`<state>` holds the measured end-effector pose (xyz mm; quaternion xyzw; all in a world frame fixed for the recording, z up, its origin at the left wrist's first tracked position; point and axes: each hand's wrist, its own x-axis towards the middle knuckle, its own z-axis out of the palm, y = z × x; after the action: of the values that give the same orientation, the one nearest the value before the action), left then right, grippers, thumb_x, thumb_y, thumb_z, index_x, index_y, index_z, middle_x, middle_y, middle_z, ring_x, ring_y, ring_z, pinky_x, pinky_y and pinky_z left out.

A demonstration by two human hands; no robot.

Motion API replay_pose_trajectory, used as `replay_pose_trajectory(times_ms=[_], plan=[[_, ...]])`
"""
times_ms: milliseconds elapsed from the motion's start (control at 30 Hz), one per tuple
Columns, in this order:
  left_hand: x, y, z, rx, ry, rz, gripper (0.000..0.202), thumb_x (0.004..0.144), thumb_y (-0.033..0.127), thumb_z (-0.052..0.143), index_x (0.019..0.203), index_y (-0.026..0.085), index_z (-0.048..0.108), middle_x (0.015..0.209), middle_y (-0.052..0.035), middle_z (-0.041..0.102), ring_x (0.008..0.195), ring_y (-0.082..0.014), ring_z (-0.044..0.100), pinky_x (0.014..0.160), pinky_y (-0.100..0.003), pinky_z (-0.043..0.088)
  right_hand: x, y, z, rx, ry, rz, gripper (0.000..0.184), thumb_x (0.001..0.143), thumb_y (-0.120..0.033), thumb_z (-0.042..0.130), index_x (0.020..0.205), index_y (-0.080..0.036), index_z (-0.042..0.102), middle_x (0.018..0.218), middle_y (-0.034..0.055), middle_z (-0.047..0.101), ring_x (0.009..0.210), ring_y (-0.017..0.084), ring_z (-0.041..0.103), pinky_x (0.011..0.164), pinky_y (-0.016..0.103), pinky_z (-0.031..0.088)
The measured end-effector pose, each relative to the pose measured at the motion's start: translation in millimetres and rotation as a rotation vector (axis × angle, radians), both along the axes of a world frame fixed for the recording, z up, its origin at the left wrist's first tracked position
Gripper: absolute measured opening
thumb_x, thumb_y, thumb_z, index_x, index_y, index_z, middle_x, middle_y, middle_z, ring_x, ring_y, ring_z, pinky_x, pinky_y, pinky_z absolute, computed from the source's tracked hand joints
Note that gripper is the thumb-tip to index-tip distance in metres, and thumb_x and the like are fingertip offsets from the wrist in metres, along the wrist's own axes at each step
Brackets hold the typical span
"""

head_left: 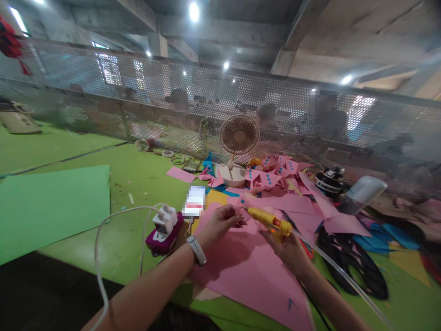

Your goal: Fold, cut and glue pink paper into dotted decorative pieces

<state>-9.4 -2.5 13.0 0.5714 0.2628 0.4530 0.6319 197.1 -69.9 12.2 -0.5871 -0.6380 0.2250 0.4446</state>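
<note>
The right hand [291,250] is clamped around a yellow plastic glue gun [270,221]. Its nozzle is near the left hand [220,224], whose fingertips pinch together above a large pink paper sheet [248,271] on the green tabletop [131,230]. What they pinch is unclear. Beyond, a beige desk fan [239,138] stands before a perforated metal screen [310,110], and the figures behind it are blurred.

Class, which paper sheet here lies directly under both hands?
The large plain pink sheet nearest the camera, beneath the left hand and the right hand gripping a glue gun; other pink pieces pile farther back.
</note>
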Motion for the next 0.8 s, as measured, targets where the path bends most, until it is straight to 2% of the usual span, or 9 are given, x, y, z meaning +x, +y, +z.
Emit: replay_pose_trajectory(times_ms=[200, 333, 567, 800], plan=[[0.1, 1.1, -0.8, 0.010, 0.000, 0.002, 0.029, 0.072, 0.039, 0.070, 0.077, 0.014, 0.055, 0.074, -0.0039, 0.062, 0.071, -0.0163, 0.064, 0.071, -0.031, 0.051, -4.3, 0.6, 4.6, 0.024, -0.059, 0.053, 0.034, 0.078, -0.037, 0.057, 0.109, -0.023, 0.063, 0.103, 0.0078, 0.069, 0.099, 0.029, 0.062, 0.085, 0.039, 0.049], [-0.3, 0.4, 0.0, 0.015, 0.011, 0.002, 0.029, 0.073, 0.039, 0.070, 0.076, 0.015, 0.055, 0.073, -0.0042, 0.063, 0.070, -0.0160, 0.064, 0.071, -0.031, 0.051, -4.7, 2.2, 2.4, 0.032, -0.048, 0.059, 0.033, 0.078, -0.038, 0.058, 0.107, -0.023, 0.064, 0.100, 0.0082, 0.070, 0.098, 0.029, 0.062, 0.085, 0.040, 0.050], [0.0, 0.3, -0.5, 0.023, 0.020, 0.006, 0.030, 0.072, 0.040, 0.069, 0.077, 0.015, 0.056, 0.072, -0.0042, 0.063, 0.070, -0.0163, 0.064, 0.070, -0.031, 0.051, -5.2, 1.9, 4.1, 0.036, -0.037, 0.104, 0.039, 0.080, -0.038, 0.056, 0.116, -0.025, 0.059, 0.106, 0.0049, 0.068, 0.101, 0.027, 0.061, 0.088, 0.039, 0.049], [0.1, -0.2, 0.0, 0.060, 0.042, 0.030, 0.031, 0.073, 0.043, 0.068, 0.076, 0.015, 0.055, 0.073, -0.0043, 0.062, 0.070, -0.0160, 0.063, 0.069, -0.031, 0.051, -2.4, 8.5, -8.7, 0.094, 0.002, 0.131, 0.038, 0.079, -0.040, 0.057, 0.115, -0.027, 0.060, 0.100, 0.0050, 0.069, 0.099, 0.026, 0.062, 0.082, 0.037, 0.052]])
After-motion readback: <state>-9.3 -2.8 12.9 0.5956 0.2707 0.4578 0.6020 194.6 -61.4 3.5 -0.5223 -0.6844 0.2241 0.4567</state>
